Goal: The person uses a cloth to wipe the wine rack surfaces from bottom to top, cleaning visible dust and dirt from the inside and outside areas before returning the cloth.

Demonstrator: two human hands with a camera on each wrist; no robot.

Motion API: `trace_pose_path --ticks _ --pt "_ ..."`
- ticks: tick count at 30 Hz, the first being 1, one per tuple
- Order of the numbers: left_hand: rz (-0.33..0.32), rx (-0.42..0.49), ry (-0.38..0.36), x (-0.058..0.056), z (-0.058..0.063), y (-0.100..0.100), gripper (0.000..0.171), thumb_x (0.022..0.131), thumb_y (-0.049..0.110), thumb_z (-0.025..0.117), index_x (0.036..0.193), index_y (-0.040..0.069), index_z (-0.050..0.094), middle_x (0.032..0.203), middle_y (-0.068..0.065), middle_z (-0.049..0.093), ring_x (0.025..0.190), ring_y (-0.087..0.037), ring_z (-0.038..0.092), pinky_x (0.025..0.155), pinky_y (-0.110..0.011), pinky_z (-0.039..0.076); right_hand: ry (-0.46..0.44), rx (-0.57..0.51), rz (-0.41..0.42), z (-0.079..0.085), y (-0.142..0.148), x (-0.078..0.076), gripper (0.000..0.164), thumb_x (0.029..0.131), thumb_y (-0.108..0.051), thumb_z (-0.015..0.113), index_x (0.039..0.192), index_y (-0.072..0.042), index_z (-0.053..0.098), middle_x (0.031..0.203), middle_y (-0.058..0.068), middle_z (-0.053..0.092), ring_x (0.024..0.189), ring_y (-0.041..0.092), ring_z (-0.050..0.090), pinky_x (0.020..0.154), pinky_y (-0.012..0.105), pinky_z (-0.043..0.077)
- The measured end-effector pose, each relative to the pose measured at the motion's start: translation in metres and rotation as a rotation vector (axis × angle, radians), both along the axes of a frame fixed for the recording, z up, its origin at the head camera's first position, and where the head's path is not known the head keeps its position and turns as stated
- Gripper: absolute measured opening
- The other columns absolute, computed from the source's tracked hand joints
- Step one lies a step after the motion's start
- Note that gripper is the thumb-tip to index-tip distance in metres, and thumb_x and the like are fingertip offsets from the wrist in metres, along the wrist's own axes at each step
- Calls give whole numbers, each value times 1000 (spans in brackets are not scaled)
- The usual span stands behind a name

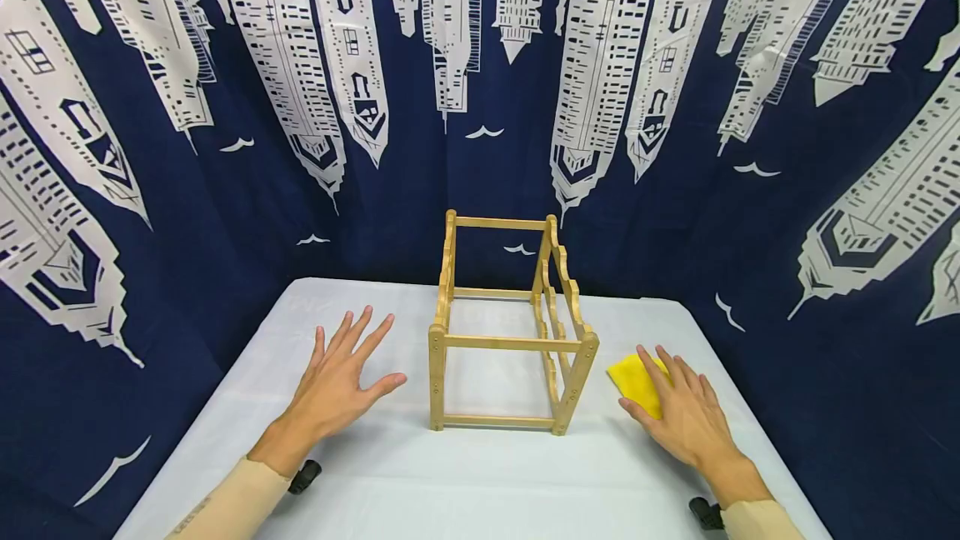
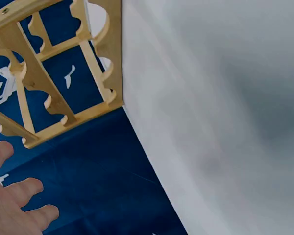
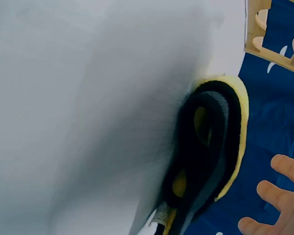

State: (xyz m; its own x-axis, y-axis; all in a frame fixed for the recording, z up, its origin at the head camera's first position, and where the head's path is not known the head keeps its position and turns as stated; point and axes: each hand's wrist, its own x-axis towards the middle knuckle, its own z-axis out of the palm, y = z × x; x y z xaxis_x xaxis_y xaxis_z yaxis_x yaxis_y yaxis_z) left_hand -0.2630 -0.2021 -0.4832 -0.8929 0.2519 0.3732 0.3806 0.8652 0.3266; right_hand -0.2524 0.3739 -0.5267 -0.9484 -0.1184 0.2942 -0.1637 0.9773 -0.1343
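A light wooden rack (image 1: 495, 342) with scalloped rails stands on the white table, between the two hands. To its left, my left hand (image 1: 330, 394) is held with fingers spread and thumb pointing toward the rack, holding nothing. On the right, my right hand (image 1: 686, 419) stretches its fingers over a folded yellow cloth (image 1: 633, 380), covering part of it. The right wrist view has the cloth's yellow outer layer (image 3: 243, 122) wrapped round dark folded layers, with the right fingertips (image 3: 279, 164) apart from it. Scalloped rails (image 2: 44, 78) show above the left fingertips (image 2: 32, 186) in the left wrist view.
The white table (image 1: 420, 486) ends at a back edge just behind the rack. A dark blue curtain (image 1: 420, 182) printed with upside-down white buildings surrounds it at the back and sides. A black wrist strap piece (image 1: 305, 477) sits at the left wrist, and another (image 1: 705, 513) at the right.
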Motion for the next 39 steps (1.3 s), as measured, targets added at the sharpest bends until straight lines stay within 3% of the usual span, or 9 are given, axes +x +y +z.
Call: trace_pose_path --ticks 8,16,20,25,32,39 --pt "-52 50 81 -2 11 16 91 106 70 74 183 39 37 194 -8 33 180 -47 30 143 -85 12 -17 -28 -6 -5 4 -5 90 112 -66 68 182 -19 37 181 32 39 158 64 46 125 91 40" --pt "-163 144 178 -2 24 37 87 107 54 79 183 37 39 191 -2 41 176 -39 41 142 -83 24 -107 -94 -76 -13 2 -14 83 117 -58 63 181 -13 34 175 35 45 155 69 46 111 93 49" --pt "-239 208 275 -4 28 48 85 107 45 82 181 29 45 187 -4 47 171 -38 49 139 -83 32 -134 -108 -117 -17 -2 -19 85 115 -52 71 179 -9 37 172 36 47 150 69 49 108 89 52" --pt "-326 261 367 -8 36 59 78 104 35 86 175 23 55 183 -8 53 167 -35 55 136 -83 38 -125 -116 -151 -17 -4 -24 88 109 -43 82 175 -2 40 165 47 47 143 72 55 106 86 55" --pt "-420 262 417 -12 42 71 57 110 37 82 165 26 68 178 -6 59 166 -35 55 136 -76 43 -161 -207 -200 -14 -3 -29 89 105 -30 87 174 0 39 153 53 51 137 72 59 113 83 57" --pt "-443 290 394 -16 40 76 50 109 18 83 158 25 74 164 -4 73 157 -36 64 132 -63 53 -107 -286 -202 -13 -2 -32 84 102 -14 89 165 18 43 144 52 60 133 68 66 116 77 58"
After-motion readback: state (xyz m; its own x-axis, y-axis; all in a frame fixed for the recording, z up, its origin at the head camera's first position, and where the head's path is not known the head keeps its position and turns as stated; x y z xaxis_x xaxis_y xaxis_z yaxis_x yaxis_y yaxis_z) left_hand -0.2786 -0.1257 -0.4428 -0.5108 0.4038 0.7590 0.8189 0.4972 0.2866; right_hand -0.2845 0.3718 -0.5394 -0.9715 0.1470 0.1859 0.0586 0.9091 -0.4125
